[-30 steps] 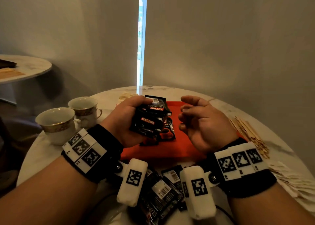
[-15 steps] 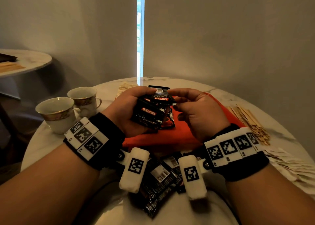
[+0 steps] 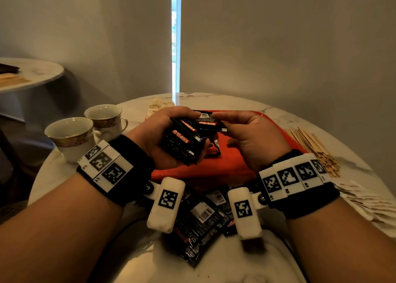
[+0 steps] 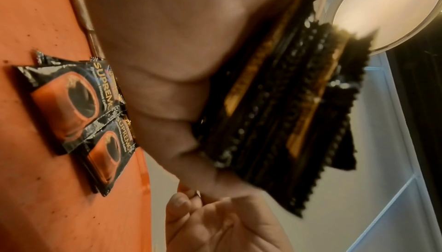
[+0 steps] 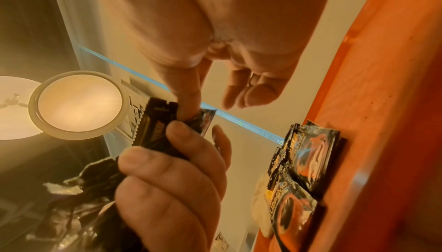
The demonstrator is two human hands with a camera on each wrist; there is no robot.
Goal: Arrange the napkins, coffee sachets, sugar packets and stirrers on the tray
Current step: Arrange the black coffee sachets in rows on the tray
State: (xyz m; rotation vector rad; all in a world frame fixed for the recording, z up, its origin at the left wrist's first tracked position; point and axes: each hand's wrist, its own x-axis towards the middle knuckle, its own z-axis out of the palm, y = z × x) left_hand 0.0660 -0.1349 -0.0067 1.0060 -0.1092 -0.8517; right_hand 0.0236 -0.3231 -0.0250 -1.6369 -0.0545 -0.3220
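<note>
Both forearms reach forward side by side, each wrist wrapped in a black band carrying white marker blocks. The left hand (image 3: 158,137), palm turned up, has its fingers and thumb curled around a stack of coffee sachets (image 3: 182,141). The right hand (image 3: 246,137), palm facing left, pinches the top sachet (image 3: 211,123) between thumb and forefinger, its other fingers loosely bent.
</note>
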